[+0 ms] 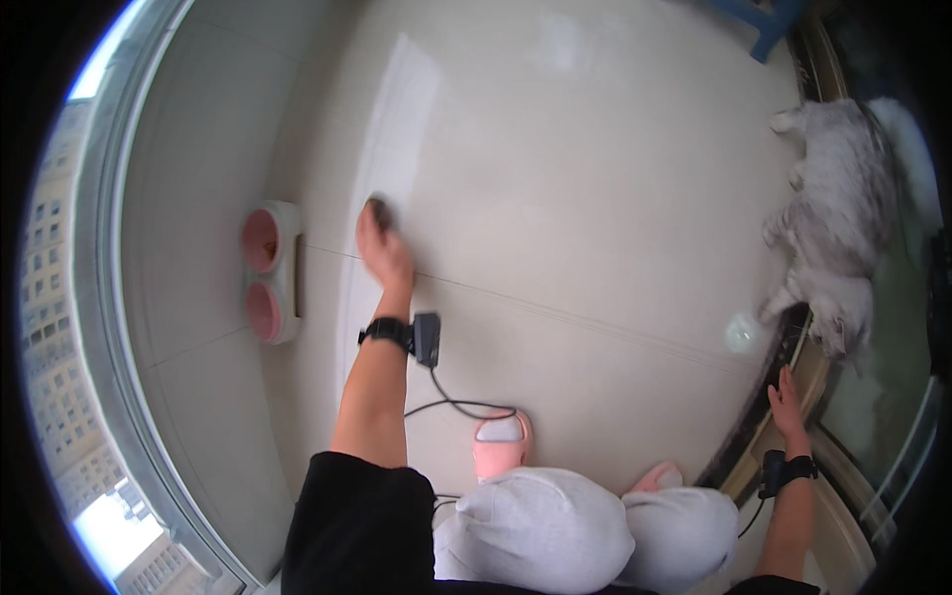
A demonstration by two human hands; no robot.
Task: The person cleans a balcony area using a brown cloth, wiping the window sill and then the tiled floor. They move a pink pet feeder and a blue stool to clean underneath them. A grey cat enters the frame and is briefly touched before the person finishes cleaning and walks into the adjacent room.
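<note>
My left hand (383, 245) is stretched out over the pale tiled floor, its fingers around a small dark object (380, 213) that is blurred and cannot be told more exactly. Left of that hand stands a raised double pet bowl (294, 275) with two pink dishes; a bit of brown food lies in the upper one. At the right, my right hand (787, 405) is over the sliding-door track, fingers extended, holding nothing visible. Just beyond its fingertips a grey-and-white cat (844, 201) lies on its side across the door threshold. Each wrist wears a strapped, cabled device.
A window frame (111, 297) and wall run down the left side. The legs of a blue plastic stool (770, 30) show at the top right. A black cable (446, 401) loops near my pink slipper (502, 446). The dark door track (751, 416) curves along the right.
</note>
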